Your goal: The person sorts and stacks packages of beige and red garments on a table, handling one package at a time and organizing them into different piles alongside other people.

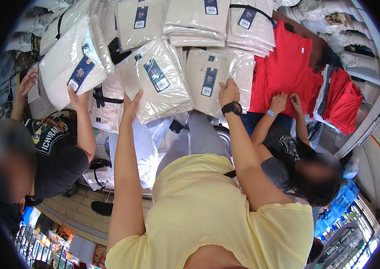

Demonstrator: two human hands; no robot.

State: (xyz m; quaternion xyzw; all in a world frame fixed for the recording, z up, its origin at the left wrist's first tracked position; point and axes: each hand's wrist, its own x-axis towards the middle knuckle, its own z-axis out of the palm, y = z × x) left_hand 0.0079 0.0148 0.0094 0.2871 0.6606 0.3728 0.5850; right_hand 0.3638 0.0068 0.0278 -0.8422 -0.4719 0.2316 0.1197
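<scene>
- Your left hand [131,106] clamps the left side of a bagged garment stack [165,85] at the near edge of the surface [316,51].
- Your right hand [229,93] touches the right side of the neighbouring bagged pack [208,85]; whether its fingers are closed cannot be told.
- Steadying both packs appears the step in hand; the next move seems to call for support beneath slick plastic.

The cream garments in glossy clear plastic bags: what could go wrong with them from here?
The thick stack of bagged cream garments might slide, since the left hand holds it near its lower-left edge and the plastic looks slick.

The black round wristwatch could snag the flat bagged cream garment that the right hand touches.
</scene>
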